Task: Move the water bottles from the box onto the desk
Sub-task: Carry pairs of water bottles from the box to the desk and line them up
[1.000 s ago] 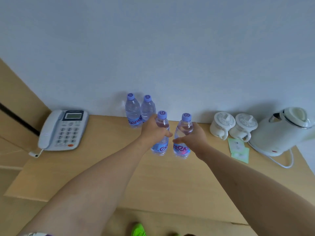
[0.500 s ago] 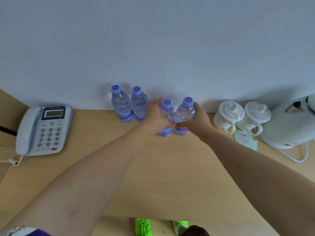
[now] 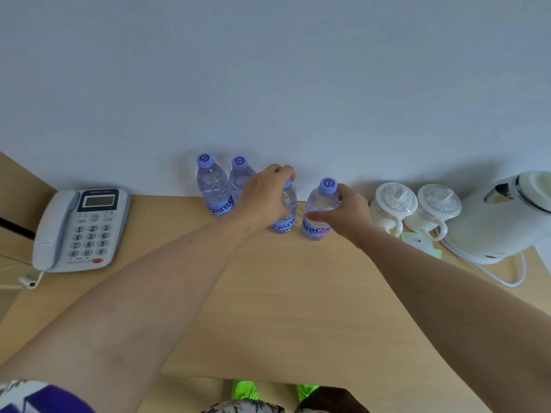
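Note:
Clear water bottles with purple caps and blue labels stand in a row on the wooden desk [image 3: 268, 293] by the wall. Two bottles [image 3: 213, 189] [image 3: 241, 177] stand free at the left. My left hand [image 3: 265, 195] grips the third bottle [image 3: 286, 216] around its neck and cap, hiding the cap. My right hand [image 3: 346, 213] curls around the fourth bottle [image 3: 319, 213] from the right, thumb across its front. Both held bottles stand upright with their bases on the desk. The box is not in view.
A white desk phone [image 3: 77, 228] lies at the left. Two white lidded mugs [image 3: 393, 204] [image 3: 435, 207], a white electric kettle [image 3: 507, 216] with its cord and green paper packets [image 3: 420, 244] crowd the right. Green shoes [image 3: 244, 390] show below the desk's front edge.
Both hands carried their bottles back toward the wall and set them down beside the two standing ones. The two bottles now stand slightly apart; both hands still hold them.

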A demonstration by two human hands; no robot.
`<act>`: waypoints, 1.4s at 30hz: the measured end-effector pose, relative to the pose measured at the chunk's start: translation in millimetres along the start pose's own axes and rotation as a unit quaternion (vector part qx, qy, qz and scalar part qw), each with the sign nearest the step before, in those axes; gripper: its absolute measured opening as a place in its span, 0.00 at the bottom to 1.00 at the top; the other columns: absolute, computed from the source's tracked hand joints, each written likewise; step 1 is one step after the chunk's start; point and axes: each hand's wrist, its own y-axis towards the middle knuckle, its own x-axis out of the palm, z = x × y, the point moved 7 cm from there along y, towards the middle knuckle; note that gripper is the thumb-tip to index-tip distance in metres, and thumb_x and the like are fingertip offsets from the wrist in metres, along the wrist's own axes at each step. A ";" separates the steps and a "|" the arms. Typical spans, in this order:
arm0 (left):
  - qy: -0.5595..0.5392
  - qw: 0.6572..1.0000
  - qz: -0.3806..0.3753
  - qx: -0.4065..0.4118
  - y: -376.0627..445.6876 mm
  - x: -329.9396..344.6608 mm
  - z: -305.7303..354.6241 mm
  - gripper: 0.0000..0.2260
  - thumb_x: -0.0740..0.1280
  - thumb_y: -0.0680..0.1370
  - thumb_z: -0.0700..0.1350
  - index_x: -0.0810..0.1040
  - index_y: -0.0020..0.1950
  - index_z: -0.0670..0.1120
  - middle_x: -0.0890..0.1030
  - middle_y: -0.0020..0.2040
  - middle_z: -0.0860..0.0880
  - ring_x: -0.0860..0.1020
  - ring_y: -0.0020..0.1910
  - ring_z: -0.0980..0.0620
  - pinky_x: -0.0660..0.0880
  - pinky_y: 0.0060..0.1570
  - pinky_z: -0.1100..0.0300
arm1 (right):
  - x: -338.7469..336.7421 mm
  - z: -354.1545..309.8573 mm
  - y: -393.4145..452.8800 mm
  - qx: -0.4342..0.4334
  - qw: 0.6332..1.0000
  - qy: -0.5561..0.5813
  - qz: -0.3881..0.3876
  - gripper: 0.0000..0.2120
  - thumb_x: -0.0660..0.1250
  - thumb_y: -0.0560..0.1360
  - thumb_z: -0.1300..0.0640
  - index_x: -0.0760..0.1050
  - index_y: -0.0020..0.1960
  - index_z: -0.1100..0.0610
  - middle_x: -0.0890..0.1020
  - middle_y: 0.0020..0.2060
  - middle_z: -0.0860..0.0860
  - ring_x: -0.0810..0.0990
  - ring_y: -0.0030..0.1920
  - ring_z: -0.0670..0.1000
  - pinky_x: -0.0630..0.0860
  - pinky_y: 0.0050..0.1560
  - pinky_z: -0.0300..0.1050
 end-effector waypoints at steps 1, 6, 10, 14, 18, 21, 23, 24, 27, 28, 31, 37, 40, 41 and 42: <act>0.017 1.000 0.004 0.008 3.4 -2.4 0.9 0.25 0.77 0.64 0.34 0.75 0.58 0.45 0.76 0.55 0.46 0.75 0.51 0.43 0.75 0.44 0.48 | 1.0 -1.8 2.1 0.001 1.000 0.007 0.000 0.24 0.82 0.62 0.52 0.79 0.55 0.53 0.83 0.45 0.48 0.82 0.49 0.52 0.81 0.52 0.52; 0.095 0.994 0.021 0.043 19.3 -4.5 4.3 0.22 0.70 0.66 0.28 0.77 0.59 0.40 0.75 0.58 0.43 0.71 0.57 0.43 0.75 0.49 0.45 | 14.2 -13.0 19.4 -0.012 1.000 0.027 -0.001 0.29 0.82 0.64 0.55 0.77 0.62 0.55 0.82 0.49 0.49 0.82 0.51 0.52 0.78 0.52 0.46; 0.107 0.993 0.044 0.026 21.6 -3.7 -6.3 0.22 0.72 0.66 0.29 0.76 0.60 0.39 0.74 0.59 0.42 0.71 0.58 0.42 0.73 0.52 0.45 | 19.0 -10.4 29.4 -0.006 1.000 -0.013 0.006 0.38 0.83 0.64 0.49 0.68 0.66 0.57 0.77 0.53 0.51 0.77 0.52 0.53 0.71 0.47 0.45; 0.101 0.993 0.056 0.039 22.1 -3.9 -6.2 0.22 0.70 0.66 0.28 0.76 0.59 0.39 0.73 0.58 0.41 0.72 0.55 0.41 0.73 0.51 0.45 | 19.3 -15.6 33.4 -0.016 0.997 -0.077 0.009 0.35 0.82 0.64 0.47 0.72 0.64 0.56 0.80 0.53 0.55 0.78 0.53 0.56 0.74 0.49 0.47; 0.098 0.992 0.065 0.055 23.7 -6.5 -7.4 0.20 0.70 0.65 0.28 0.78 0.57 0.37 0.75 0.56 0.40 0.74 0.52 0.40 0.73 0.49 0.46 | 19.2 -22.6 36.9 -0.009 1.000 -0.025 0.015 0.31 0.80 0.67 0.55 0.73 0.66 0.58 0.81 0.55 0.53 0.80 0.55 0.56 0.75 0.50 0.46; 0.093 0.992 0.067 0.061 23.6 -5.7 -8.2 0.21 0.71 0.64 0.28 0.78 0.56 0.37 0.75 0.56 0.40 0.74 0.52 0.39 0.74 0.48 0.46 | 16.2 -23.2 39.0 -0.008 1.000 0.001 0.015 0.28 0.79 0.68 0.57 0.71 0.63 0.58 0.80 0.53 0.52 0.80 0.54 0.56 0.77 0.49 0.48; 0.091 0.992 0.064 0.062 23.4 -4.3 -8.8 0.22 0.72 0.64 0.28 0.77 0.57 0.37 0.75 0.57 0.40 0.74 0.53 0.40 0.74 0.49 0.46 | 11.2 -25.3 39.5 -0.020 1.000 -0.014 0.016 0.27 0.79 0.67 0.55 0.74 0.63 0.56 0.80 0.54 0.53 0.80 0.55 0.56 0.78 0.54 0.51; 0.089 0.992 0.063 0.062 23.2 -3.6 -9.2 0.22 0.72 0.64 0.29 0.77 0.58 0.37 0.75 0.57 0.40 0.74 0.53 0.40 0.74 0.50 0.46 | 8.9 -25.6 39.4 -0.023 0.999 -0.025 0.019 0.27 0.80 0.67 0.55 0.74 0.63 0.55 0.81 0.53 0.53 0.80 0.54 0.56 0.78 0.55 0.52; 0.080 0.993 0.065 0.051 22.0 -2.1 -10.5 0.22 0.72 0.65 0.28 0.77 0.58 0.38 0.75 0.58 0.41 0.74 0.54 0.40 0.74 0.50 0.45 | 7.0 -21.9 37.7 -0.011 1.000 0.006 0.020 0.25 0.80 0.66 0.58 0.77 0.60 0.54 0.83 0.47 0.52 0.82 0.49 0.55 0.80 0.48 0.49; 0.077 0.994 0.064 0.050 21.9 -1.9 -10.4 0.22 0.72 0.65 0.28 0.78 0.58 0.38 0.74 0.58 0.40 0.74 0.54 0.40 0.74 0.50 0.45 | 7.1 -20.6 36.8 -0.008 1.000 0.020 0.019 0.26 0.80 0.66 0.59 0.77 0.61 0.53 0.83 0.48 0.53 0.82 0.49 0.54 0.79 0.46 0.47; 0.072 0.994 0.060 0.051 21.7 -3.0 -10.2 0.22 0.74 0.64 0.29 0.78 0.57 0.39 0.75 0.58 0.41 0.74 0.54 0.40 0.74 0.51 0.46 | 6.8 -16.7 35.9 -0.002 0.999 0.053 0.014 0.29 0.80 0.66 0.63 0.78 0.65 0.53 0.84 0.52 0.54 0.83 0.51 0.54 0.80 0.46 0.46; 0.080 0.994 0.056 0.046 21.1 -2.5 -11.1 0.22 0.74 0.65 0.30 0.78 0.59 0.39 0.74 0.60 0.42 0.73 0.56 0.41 0.74 0.51 0.46 | 9.4 -15.8 34.9 -0.011 0.998 0.057 -0.004 0.32 0.79 0.67 0.64 0.76 0.69 0.54 0.83 0.57 0.53 0.83 0.54 0.54 0.81 0.58 0.55; 0.084 0.994 0.052 0.041 19.8 -1.1 -10.5 0.23 0.74 0.66 0.30 0.77 0.60 0.39 0.73 0.61 0.42 0.73 0.57 0.41 0.74 0.52 0.45 | 11.2 -14.1 33.6 -0.014 0.998 0.067 -0.007 0.31 0.78 0.69 0.64 0.75 0.70 0.54 0.83 0.58 0.52 0.83 0.56 0.53 0.79 0.60 0.55; 0.085 0.994 0.049 0.038 19.3 -0.6 -11.0 0.24 0.74 0.67 0.31 0.76 0.61 0.39 0.73 0.62 0.42 0.72 0.57 0.42 0.75 0.51 0.45 | 12.4 -13.5 33.1 -0.012 0.997 0.069 -0.009 0.30 0.77 0.69 0.64 0.75 0.70 0.53 0.83 0.58 0.52 0.82 0.56 0.53 0.79 0.61 0.54; 0.086 0.995 0.046 0.036 18.6 0.0 -11.6 0.25 0.75 0.67 0.31 0.75 0.63 0.40 0.72 0.63 0.43 0.72 0.58 0.42 0.76 0.51 0.44 | 13.0 -13.7 32.8 -0.012 0.997 0.071 -0.011 0.30 0.77 0.69 0.63 0.75 0.70 0.52 0.83 0.59 0.51 0.82 0.57 0.53 0.79 0.61 0.54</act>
